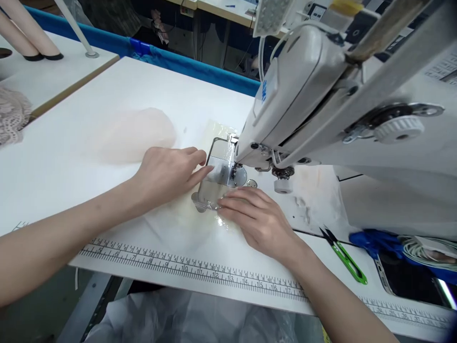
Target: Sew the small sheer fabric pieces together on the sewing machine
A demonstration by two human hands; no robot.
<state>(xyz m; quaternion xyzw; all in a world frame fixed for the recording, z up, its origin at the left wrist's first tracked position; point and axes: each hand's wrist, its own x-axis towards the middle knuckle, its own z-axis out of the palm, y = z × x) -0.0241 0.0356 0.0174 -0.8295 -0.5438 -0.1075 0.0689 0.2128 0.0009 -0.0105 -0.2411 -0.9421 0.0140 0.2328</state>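
Observation:
A white sewing machine (296,90) stands over the table, its presser foot (234,174) and metal needle plate (217,166) between my hands. My left hand (171,169) rests at the plate's left edge, thumb and forefinger stretched apart; its other fingers are partly hidden. With fingers laid flat, my right hand (255,216) presses on a strip of clear, shiny film (222,221) in front of the foot. That film also shows behind the foot. Very sheer pale fabric (178,214) seems to lie under it, its edges hard to make out.
A pale pink sheer piece (143,131) lies to the left. On the right are green thread snips (346,259), a phone (410,276) and a coiled cable (428,250). A printed ruler (193,269) runs along the front edge. Lace (12,116) sits far left.

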